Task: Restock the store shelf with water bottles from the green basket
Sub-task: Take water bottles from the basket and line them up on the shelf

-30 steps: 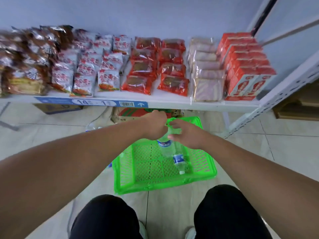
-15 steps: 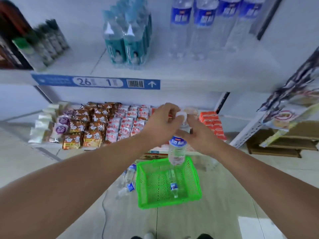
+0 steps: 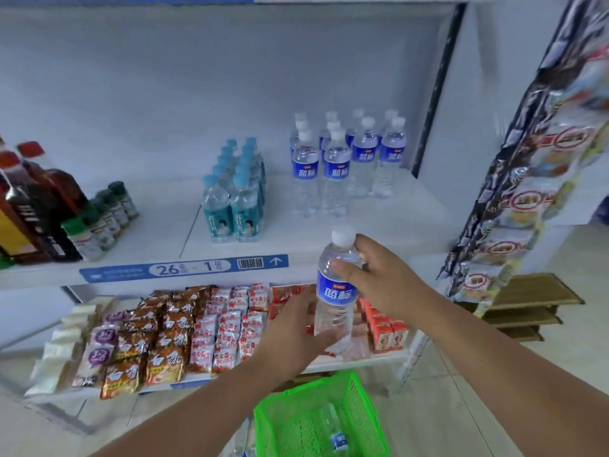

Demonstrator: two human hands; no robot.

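I hold a clear water bottle with a blue label and white cap upright in front of the shelf edge. My right hand grips its neck and shoulder. My left hand cups its lower part from the left. On the white shelf behind stand several matching blue-label bottles in rows. The green basket sits on the floor below, with one more bottle lying inside.
A pack of teal-label bottles stands left of the blue-label rows, sauce bottles and spice jars further left. Snack packets fill the lower shelf. Hanging snack strips crowd the right side.
I have risen from the basket; both hands lifted the bottle from over the basket up to the level of the water shelf. The right hand now grips near the cap.
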